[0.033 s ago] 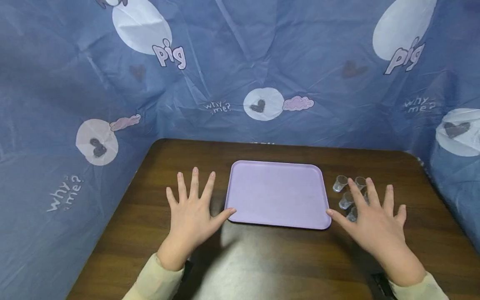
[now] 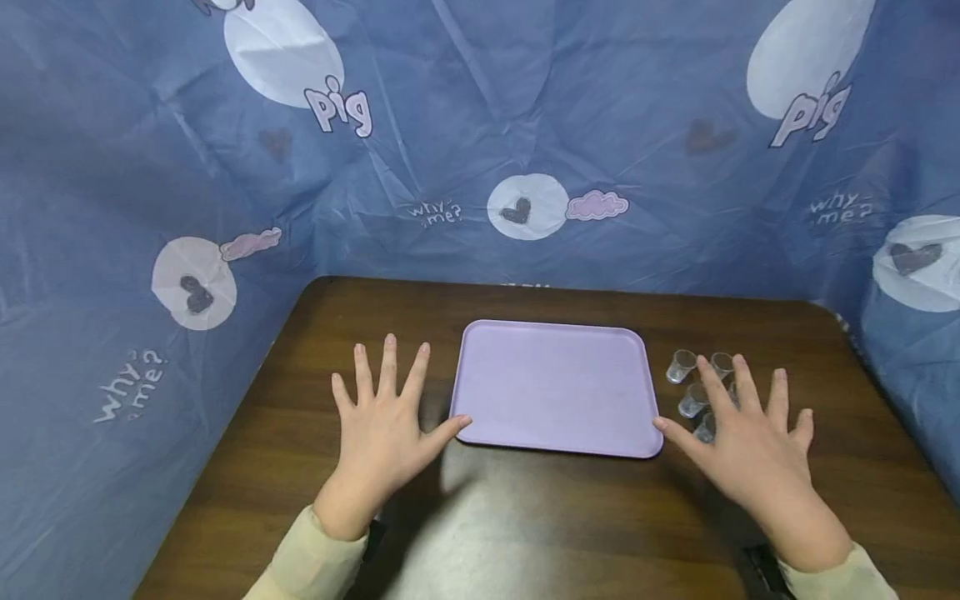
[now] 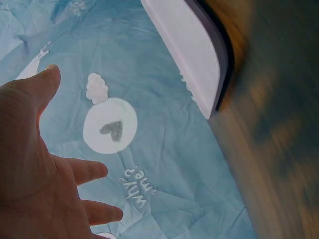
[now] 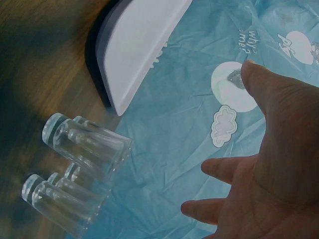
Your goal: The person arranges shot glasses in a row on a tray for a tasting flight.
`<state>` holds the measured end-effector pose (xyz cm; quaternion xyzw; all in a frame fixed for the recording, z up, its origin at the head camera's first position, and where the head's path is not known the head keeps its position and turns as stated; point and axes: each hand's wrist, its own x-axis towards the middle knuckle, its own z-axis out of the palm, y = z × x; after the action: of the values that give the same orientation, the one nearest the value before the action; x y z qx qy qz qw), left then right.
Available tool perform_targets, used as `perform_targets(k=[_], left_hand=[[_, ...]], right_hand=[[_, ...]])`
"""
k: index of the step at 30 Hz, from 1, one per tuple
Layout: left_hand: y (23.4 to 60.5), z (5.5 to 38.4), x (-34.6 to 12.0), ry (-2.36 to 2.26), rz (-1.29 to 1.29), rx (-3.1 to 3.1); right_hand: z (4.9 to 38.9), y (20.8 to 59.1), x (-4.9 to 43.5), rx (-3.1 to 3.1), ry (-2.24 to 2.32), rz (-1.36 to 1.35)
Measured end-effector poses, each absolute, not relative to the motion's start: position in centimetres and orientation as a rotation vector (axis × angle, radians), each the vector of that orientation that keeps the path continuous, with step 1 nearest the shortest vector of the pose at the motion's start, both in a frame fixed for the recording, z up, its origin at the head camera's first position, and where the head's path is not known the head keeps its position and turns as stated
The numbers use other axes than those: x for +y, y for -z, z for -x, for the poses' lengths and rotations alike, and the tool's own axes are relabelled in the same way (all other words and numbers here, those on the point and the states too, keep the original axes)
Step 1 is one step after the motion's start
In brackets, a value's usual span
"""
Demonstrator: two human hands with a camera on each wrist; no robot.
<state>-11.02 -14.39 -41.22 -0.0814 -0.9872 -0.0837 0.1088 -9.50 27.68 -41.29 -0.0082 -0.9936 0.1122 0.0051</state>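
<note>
A flat lilac tray [image 2: 555, 387] lies on the wooden table between my hands. My left hand [image 2: 381, 446] is held palm down with fingers spread, its thumb overlapping the tray's near left corner in the head view. On the other side, my right hand [image 2: 757, 458] is spread the same way, thumb tip at the tray's near right corner. Both hands are raised above the table and hold nothing. Several small clear shot glasses [image 2: 681, 367] stand right of the tray, partly hidden by my right fingers. The right wrist view shows these glasses [image 4: 92, 144] upright in a group.
The dark wooden table [image 2: 525, 525] has rounded far corners. A blue printed cloth [image 2: 420, 167] hangs behind it and along both sides.
</note>
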Motion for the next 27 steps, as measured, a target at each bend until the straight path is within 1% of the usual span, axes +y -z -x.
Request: perform_targets(k=[8, 20, 27], left_hand=[[41.1, 11.2, -14.5, 0.34, 0.267, -2.925], [41.7, 12.2, -14.8, 1.076, 0.442, -2.891], [42.8, 13.2, -14.8, 1.148, 0.517, -2.874]], right_hand=[[9.2, 41.2, 27.9, -3.081, -0.39, 0.023], [8.9, 41.6, 28.9, -2.962, -0.607, 0.002], [8.9, 42.3, 30.2, -2.789, -0.701, -0.08]])
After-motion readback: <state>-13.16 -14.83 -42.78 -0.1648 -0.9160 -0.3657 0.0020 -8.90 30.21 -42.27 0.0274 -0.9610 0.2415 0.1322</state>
